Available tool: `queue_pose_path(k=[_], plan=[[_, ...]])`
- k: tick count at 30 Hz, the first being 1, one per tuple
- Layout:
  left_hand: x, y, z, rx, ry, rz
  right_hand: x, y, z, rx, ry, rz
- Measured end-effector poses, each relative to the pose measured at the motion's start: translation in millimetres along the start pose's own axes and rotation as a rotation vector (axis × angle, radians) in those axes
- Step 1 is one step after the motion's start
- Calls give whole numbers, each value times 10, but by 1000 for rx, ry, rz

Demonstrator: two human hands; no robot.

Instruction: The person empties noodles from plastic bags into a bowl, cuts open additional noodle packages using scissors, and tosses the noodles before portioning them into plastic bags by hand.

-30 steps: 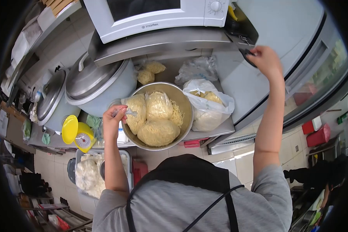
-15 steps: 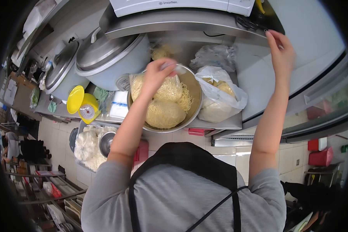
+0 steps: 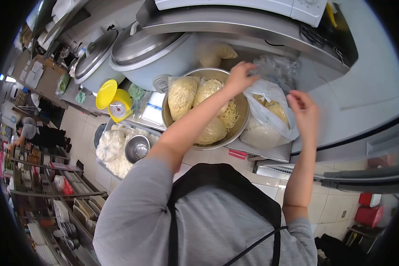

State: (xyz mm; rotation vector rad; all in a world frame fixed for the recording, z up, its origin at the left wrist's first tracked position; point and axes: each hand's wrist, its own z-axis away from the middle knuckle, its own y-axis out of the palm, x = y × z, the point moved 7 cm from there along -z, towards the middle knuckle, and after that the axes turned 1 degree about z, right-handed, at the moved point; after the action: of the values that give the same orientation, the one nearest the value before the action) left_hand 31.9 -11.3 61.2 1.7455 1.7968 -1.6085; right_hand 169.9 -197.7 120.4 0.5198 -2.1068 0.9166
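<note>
My left hand [image 3: 242, 80] is over the right rim of a large metal bowl [image 3: 245, 125], fingers parted and pointing toward crumpled clear plastic bags [image 3: 277, 73]. I see nothing held in it. Inside the bowl are a clear bag of noodles [image 3: 182, 95], other noodle bundles [image 3: 207, 93] and loose noodles [image 3: 230, 116]. My right hand [image 3: 303, 111] is beside the upper right edge of a white plastic bag [image 3: 270, 126], which stands open with yellowish contents. Its fingers are curled together; anything between them is too small to make out.
Two large lidded cookers [image 3: 150, 62] stand at the back left, near a yellow scale [image 3: 119, 108]. A tub [image 3: 103, 162] of white food with a metal bowl [image 3: 137, 148] is lower left. A steel shelf [image 3: 252, 24] overhangs the counter. Another person [image 3: 37, 133] is far left.
My right hand has come down from the shelf edge to the white bag. My left hand has moved right from above the noodles to the bowl's rim. The view has shifted.
</note>
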Motion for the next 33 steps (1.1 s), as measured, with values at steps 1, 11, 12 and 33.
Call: queue_pose_path(k=[1,11,12,33], plan=[[27,-269,241,-58,45,17,-50,201,20,101,-13,-8],[1064,-1616,1662,-254,-319,-446,10,2455,189,640,-179,369],[1070,-1517,1622,-244,-221,-498,81,2603,184,624,-185,473],[1159,-1661,1061,-157,-56,-142,190,2551,622,385,-252,524]])
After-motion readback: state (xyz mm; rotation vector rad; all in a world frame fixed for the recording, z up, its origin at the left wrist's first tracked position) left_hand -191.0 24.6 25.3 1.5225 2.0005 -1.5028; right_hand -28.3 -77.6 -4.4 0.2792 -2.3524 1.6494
